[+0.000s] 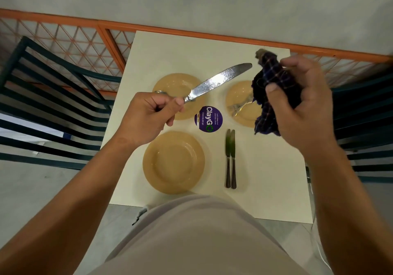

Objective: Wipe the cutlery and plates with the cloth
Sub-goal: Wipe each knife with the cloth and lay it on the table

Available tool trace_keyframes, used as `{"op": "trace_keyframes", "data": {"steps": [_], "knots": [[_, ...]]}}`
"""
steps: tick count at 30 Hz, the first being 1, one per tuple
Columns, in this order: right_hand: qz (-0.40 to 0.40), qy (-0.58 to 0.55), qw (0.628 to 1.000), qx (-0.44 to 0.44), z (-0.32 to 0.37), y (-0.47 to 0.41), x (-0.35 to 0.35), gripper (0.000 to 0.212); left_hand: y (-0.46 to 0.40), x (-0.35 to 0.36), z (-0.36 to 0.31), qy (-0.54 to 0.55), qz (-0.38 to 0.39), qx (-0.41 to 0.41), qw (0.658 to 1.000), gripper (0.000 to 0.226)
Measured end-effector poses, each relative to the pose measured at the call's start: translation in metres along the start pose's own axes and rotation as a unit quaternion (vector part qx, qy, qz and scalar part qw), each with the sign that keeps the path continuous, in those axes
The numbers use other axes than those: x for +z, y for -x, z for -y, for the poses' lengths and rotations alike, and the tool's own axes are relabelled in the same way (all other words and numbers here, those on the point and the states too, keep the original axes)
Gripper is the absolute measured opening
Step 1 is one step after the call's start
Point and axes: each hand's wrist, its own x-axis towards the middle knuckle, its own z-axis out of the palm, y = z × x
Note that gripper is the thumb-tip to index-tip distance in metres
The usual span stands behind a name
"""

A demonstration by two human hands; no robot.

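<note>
Gripping knife (217, 81) by handle: left hand (146, 117) | right hand (306, 102) clutching bunched cloth (274, 91) | both above table (272, 168)

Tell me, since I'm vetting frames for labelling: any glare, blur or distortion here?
Head view: glare speckles the blade of the knife that the left hand holds; the cloth in the right hand is slightly motion-soft; wide-angle distortion bows the orange railing; the table is evenly lit.
</note>
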Motion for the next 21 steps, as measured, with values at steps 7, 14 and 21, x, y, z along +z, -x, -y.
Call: {"op": "trace_keyframes", "data": {"steps": [7, 14, 21], "knots": [[0.020, 0.170, 0.965, -0.199, 0.006, -0.028, -0.002, 0.025, -0.004, 0.004, 0.004, -0.022, -0.001, 0.034, 0.999, 0.021], [0.190, 0.230, 0.931, -0.211, -0.002, -0.042, 0.019, 0.029, -0.008, 0.007, 0.012, -0.041, -0.003, 0.081, 0.996, 0.010], [0.167, 0.232, 0.943, -0.171, -0.008, -0.053, 0.022, 0.027, -0.015, 0.007, 0.016, -0.051, -0.010, 0.071, 0.996, 0.015]]}}
